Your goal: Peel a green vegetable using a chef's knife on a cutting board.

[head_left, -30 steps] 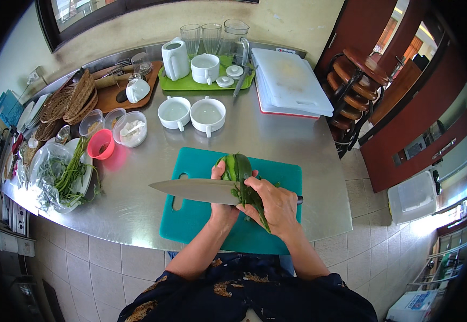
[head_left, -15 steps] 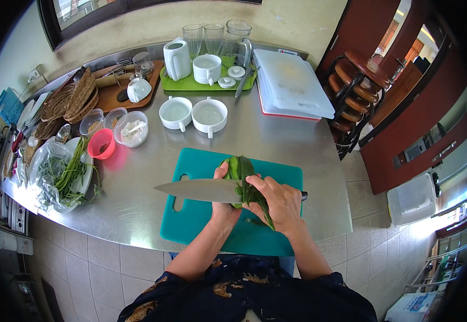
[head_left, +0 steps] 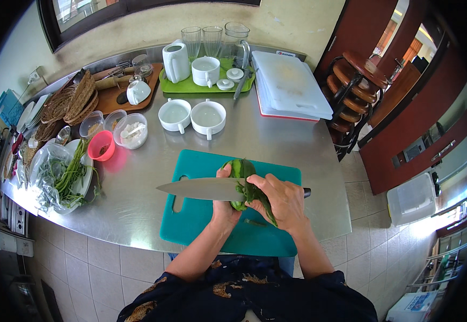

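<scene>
My left hand [head_left: 225,210] is closed around a green fruit or vegetable [head_left: 235,169], its exact kind unclear, above a teal cutting board [head_left: 190,229]. In my right hand [head_left: 283,203] is a large chef's knife [head_left: 198,189], its broad blade pointing left across the front of the green piece. Part of the dark handle juts out to the right of that hand. A strip of dark green peel [head_left: 265,207] hangs between the right fingers and the green piece. Small green scraps [head_left: 254,222] lie on the board below. The hands partly hide where the blade meets the skin.
Two white cups [head_left: 208,119] stand beyond the board. Farther back is a green tray [head_left: 180,85] with crockery, beside stacked white cutting boards [head_left: 290,86]. On the left are a pink bowl [head_left: 101,146], tubs of ingredients and leafy greens [head_left: 72,180] on a plate.
The knife and my right hand have shifted slightly to the right. The peel strip lies a little differently against the right fingers. Both hands keep their holds.
</scene>
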{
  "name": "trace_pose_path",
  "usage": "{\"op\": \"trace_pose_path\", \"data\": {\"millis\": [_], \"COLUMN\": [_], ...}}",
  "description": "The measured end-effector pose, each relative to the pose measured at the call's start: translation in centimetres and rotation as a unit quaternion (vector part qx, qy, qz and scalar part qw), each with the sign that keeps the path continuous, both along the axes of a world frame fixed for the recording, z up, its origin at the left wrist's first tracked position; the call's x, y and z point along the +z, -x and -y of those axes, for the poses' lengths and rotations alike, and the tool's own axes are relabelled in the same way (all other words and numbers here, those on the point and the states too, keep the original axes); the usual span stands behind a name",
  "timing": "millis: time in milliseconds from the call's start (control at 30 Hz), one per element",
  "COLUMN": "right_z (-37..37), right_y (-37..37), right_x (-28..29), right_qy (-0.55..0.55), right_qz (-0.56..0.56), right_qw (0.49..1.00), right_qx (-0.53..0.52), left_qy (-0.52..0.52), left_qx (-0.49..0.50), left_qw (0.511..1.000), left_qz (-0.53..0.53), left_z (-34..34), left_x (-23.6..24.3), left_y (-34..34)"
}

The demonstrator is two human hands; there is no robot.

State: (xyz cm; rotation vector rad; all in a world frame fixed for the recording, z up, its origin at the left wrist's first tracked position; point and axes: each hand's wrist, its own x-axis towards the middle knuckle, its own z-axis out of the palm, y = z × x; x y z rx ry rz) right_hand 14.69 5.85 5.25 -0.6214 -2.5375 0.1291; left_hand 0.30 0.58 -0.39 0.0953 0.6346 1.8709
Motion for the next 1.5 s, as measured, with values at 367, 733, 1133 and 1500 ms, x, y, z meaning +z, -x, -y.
{"op": "trace_pose_path", "data": {"millis": [367, 733, 1133, 1500], "right_z": [-0.5, -0.2, 0.1, -0.5], "right_y": [0.0, -0.7, -0.7, -0.9], "right_x": [0.1, 1.2, 1.9, 2.2], "right_qy": [0.042, 0.07, 0.06, 0.059], "right_qz": [-0.047, -0.035, -0.073, -0.096], "right_qw": [0.998, 0.997, 0.995, 0.993], "right_qx": [0.022, 0.019, 0.03, 0.044], "left_qy": [-0.028, -0.069, -0.14, -0.171], "left_qx": [0.011, -0.009, -0.017, -0.021], "left_qw": [0.999, 0.997, 0.98, 0.972], "left_qz": [-0.023, -0.023, -0.137, -0.159], "left_z": [-0.2, 0.0, 0.4, 0.4], "left_x": [-0.8, -0.8, 0.3, 0.6], "left_y": [0.0, -0.1, 0.2, 0.0]}}
